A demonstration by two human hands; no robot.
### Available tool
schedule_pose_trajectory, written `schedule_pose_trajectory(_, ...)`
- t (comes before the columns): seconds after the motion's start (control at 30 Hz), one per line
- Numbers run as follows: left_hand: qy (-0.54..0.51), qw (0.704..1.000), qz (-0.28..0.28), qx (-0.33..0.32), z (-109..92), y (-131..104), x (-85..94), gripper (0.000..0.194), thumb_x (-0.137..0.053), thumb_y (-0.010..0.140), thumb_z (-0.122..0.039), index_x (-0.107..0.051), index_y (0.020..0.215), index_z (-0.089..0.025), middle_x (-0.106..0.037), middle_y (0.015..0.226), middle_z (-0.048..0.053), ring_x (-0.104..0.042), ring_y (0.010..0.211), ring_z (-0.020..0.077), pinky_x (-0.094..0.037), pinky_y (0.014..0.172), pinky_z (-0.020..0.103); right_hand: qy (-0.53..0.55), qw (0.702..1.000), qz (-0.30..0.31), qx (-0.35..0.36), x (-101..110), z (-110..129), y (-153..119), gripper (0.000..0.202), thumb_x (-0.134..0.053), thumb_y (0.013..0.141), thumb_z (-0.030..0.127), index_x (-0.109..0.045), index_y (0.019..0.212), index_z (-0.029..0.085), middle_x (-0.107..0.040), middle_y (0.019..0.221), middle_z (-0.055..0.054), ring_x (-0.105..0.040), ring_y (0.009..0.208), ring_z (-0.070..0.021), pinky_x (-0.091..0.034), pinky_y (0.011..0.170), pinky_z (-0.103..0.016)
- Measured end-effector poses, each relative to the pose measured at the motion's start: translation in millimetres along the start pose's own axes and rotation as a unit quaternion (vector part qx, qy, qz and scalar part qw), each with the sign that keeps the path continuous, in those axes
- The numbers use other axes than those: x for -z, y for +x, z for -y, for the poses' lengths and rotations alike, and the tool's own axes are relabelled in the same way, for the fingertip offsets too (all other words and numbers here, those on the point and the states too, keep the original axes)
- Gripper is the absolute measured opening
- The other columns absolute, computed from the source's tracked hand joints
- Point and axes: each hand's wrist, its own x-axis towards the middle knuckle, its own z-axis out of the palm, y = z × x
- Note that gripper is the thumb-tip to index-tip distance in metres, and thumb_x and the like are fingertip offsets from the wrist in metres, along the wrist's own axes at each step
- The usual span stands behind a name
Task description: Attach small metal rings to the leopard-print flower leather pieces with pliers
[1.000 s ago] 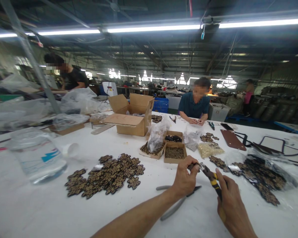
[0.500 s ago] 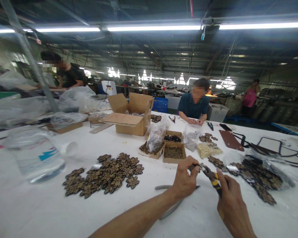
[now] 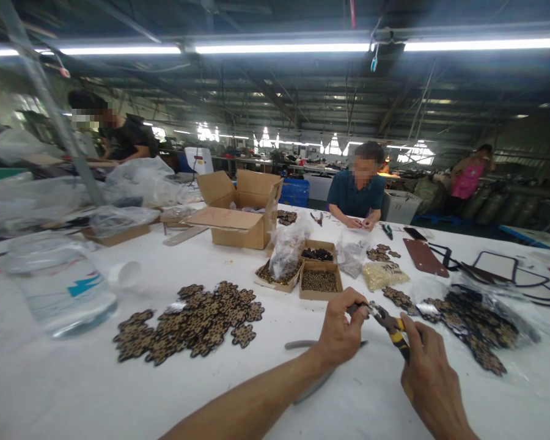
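My right hand (image 3: 428, 360) is closed round the yellow-and-black handles of a pair of pliers (image 3: 394, 333), whose jaws point up and left. Pinched in my left hand (image 3: 341, 327) is a small dark patch (image 3: 358, 308), mostly covered by the fingers, with its edge at the plier jaws. Under my left forearm lies a grey-handled tool (image 3: 314, 388), partly hidden. To the left spreads a pile of brown-and-black flower-shaped patches (image 3: 211, 321). Beyond my hands stands a small cardboard box of brass-coloured studs (image 3: 319, 282).
A large open carton (image 3: 238, 235) stands farther back, and a clear water jug (image 3: 59, 293) at the left. More patches (image 3: 479, 330) lie partly under plastic at the right. Across the table (image 3: 165, 403) a co-worker (image 3: 357, 189) leans over small parts.
My hands, the patch and the pliers keep nearly the same pose. The whole view has shifted slightly.
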Motion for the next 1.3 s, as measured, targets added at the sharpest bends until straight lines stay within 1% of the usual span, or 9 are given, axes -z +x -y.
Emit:
schedule_pose_trajectory(0.2, -0.005, 1.0, 0.022, 0.012, -3, 1, 2.0, 0.008, -0.055, 0.088, -0.013, -0.062, 0.086, -0.017, -0.058, 0.081, 0.001, -0.052, 0.077, 0.0134, -0.039, 0.073, 0.026, 0.014, 1.0, 0.0, 0.012, -1, -7, 2, 0.087, -0.046, 0.079, 0.003, -0.02, 0.157, 0.033, -0.051, 0.127, -0.015, -0.051, 0.115, -0.0346, -0.058, 0.059, -0.034)
schedule_pose_trajectory(0.33, -0.02, 0.999, 0.029, 0.029, -2, 2, 1.4, 0.008, -0.056, 0.088, -0.014, -0.063, 0.086, -0.016, -0.06, 0.081, 0.001, -0.053, 0.077, 0.0133, -0.04, 0.072, 0.026, 0.023, 1.0, 0.001, 0.02, 0, -10, 3, 0.088, -0.046, 0.08, 0.004, -0.018, 0.158, 0.032, -0.05, 0.128, -0.015, -0.05, 0.118, -0.0348, -0.059, 0.063, -0.036)
schedule_pose_trajectory(0.47, -0.056, 0.996, 0.037, 0.061, 1, 3, 0.3, 0.009, -0.056, 0.088, -0.014, -0.064, 0.084, -0.016, -0.061, 0.078, 0.001, -0.055, 0.074, 0.0131, -0.04, 0.069, 0.026, 0.027, 0.999, 0.01, 0.017, 8, -3, 5, 0.088, -0.046, 0.08, 0.003, -0.017, 0.159, 0.031, -0.05, 0.127, -0.015, -0.049, 0.119, -0.0346, -0.061, 0.07, -0.041)
schedule_pose_trajectory(0.6, -0.071, 0.994, 0.045, 0.07, 2, 3, 1.0, 0.008, -0.057, 0.086, -0.015, -0.065, 0.084, -0.015, -0.062, 0.078, 0.002, -0.057, 0.074, 0.0134, -0.041, 0.068, 0.025, 0.03, 0.999, 0.023, -0.001, 19, 6, 7, 0.087, -0.044, 0.082, 0.001, -0.017, 0.159, 0.031, -0.049, 0.13, -0.015, -0.048, 0.122, -0.0342, -0.061, 0.073, -0.041)
schedule_pose_trajectory(0.77, -0.043, 0.996, 0.043, 0.059, 0, 4, 2.9, 0.007, -0.057, 0.087, -0.015, -0.065, 0.085, -0.016, -0.062, 0.078, 0.002, -0.057, 0.075, 0.0134, -0.04, 0.069, 0.025, 0.017, 1.0, 0.023, 0.008, 23, 7, 8, 0.087, -0.046, 0.081, 0.001, -0.019, 0.158, 0.031, -0.049, 0.13, -0.015, -0.048, 0.121, -0.0353, -0.061, 0.07, -0.042)
schedule_pose_trajectory(0.9, -0.034, 0.997, 0.054, 0.045, -1, 4, 4.2, 0.008, -0.057, 0.087, -0.016, -0.064, 0.084, -0.016, -0.062, 0.079, 0.002, -0.056, 0.074, 0.0132, -0.04, 0.068, 0.025, 0.002, 0.999, 0.034, 0.001, 23, 5, 8, 0.084, -0.045, 0.08, -0.001, -0.024, 0.155, 0.03, -0.05, 0.128, -0.015, -0.049, 0.121, -0.0338, -0.061, 0.07, -0.038)
schedule_pose_trajectory(1.07, -0.024, 0.998, 0.061, 0.026, -1, 5, 5.8, 0.009, -0.056, 0.088, -0.016, -0.064, 0.086, -0.016, -0.062, 0.08, 0.002, -0.056, 0.076, 0.0138, -0.04, 0.069, 0.026, -0.018, 1.0, 0.013, 0.019, 13, -6, 7, 0.082, -0.047, 0.076, 0.001, -0.03, 0.15, 0.031, -0.052, 0.122, -0.014, -0.051, 0.116, -0.0343, -0.058, 0.056, -0.032)
schedule_pose_trajectory(1.17, -0.019, 0.998, 0.059, 0.016, -1, 5, 6.4, 0.008, -0.056, 0.088, -0.016, -0.063, 0.085, -0.017, -0.061, 0.08, 0.002, -0.055, 0.075, 0.0139, -0.041, 0.07, 0.026, -0.025, 0.999, -0.002, 0.034, 8, -12, 7, 0.083, -0.048, 0.073, 0.001, -0.032, 0.149, 0.031, -0.053, 0.119, -0.013, -0.052, 0.114, -0.0338, -0.056, 0.054, -0.03)
schedule_pose_trajectory(1.3, -0.014, 0.998, 0.057, 0.006, -2, 5, 6.7, 0.007, -0.056, 0.087, -0.015, -0.062, 0.084, -0.017, -0.06, 0.08, 0.002, -0.054, 0.075, 0.0138, -0.04, 0.07, 0.026, -0.035, 0.999, -0.012, 0.035, 9, -11, 7, 0.083, -0.049, 0.07, 0.001, -0.034, 0.147, 0.031, -0.053, 0.118, -0.013, -0.053, 0.111, -0.0327, -0.053, 0.05, -0.028)
